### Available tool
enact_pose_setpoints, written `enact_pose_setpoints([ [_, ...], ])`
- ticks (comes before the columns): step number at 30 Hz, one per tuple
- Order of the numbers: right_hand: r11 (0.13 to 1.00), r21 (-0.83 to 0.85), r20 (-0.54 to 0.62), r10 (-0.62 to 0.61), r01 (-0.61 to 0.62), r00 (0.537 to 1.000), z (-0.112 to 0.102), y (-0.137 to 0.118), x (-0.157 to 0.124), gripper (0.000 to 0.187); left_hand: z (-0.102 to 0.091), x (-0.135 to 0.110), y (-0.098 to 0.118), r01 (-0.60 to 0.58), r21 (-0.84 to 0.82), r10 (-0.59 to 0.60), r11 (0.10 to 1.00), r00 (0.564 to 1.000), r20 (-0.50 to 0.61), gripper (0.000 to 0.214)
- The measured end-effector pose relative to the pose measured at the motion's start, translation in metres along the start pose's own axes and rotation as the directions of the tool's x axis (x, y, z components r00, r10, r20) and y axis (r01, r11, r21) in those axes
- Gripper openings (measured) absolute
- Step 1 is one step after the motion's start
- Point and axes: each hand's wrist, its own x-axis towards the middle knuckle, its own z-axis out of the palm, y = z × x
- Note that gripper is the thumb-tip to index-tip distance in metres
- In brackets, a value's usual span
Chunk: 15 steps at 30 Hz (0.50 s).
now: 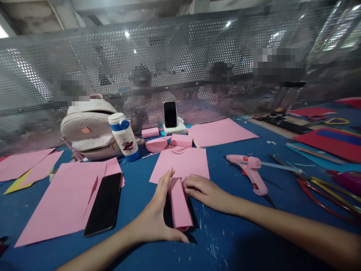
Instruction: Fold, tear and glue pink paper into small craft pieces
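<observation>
A long, narrow box folded from pink paper (pixel 180 207) lies on the blue table between my hands. My left hand (pixel 155 212) is spread along its left side, with the fingers by the far end and the thumb stretched past the near end. From the right, my right hand (pixel 204 192) has its fingers curled together against the far part of the box, and the fingertips are partly hidden. Just beyond the box lies a flat pink sheet (pixel 186 162). To the right rests a pink hot glue gun (pixel 249 165) with a clear glue stick in its back.
Pink sheets (pixel 62 199) and a black phone (pixel 104 205) lie to the left. A white backpack (pixel 90 128), a bottle (pixel 124 139), folded pink pieces (pixel 156 145) and an upright phone (pixel 170 114) stand farther back, before a perforated metal screen (pixel 183 49). Scissors (pixel 324 188) lie at right.
</observation>
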Motion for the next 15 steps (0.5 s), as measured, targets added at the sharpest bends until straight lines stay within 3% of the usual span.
enact_pose_setpoints([
  [5, 1.0, 0.023, 0.006, -0.011, 0.011, 1.0, -0.0008, -0.0024, 0.0005, 0.02, 0.0041, 0.0017, 0.0019, -0.032, -0.003, 0.032, 0.999, 0.999, 0.019, 0.14],
  [15, 0.999, 0.043, 0.031, -0.027, 0.026, 0.999, -0.0019, -0.0016, 0.0016, 0.022, 0.0044, 0.0006, 0.0051, 0.04, -0.008, -0.04, 0.999, 0.999, 0.019, 0.147],
])
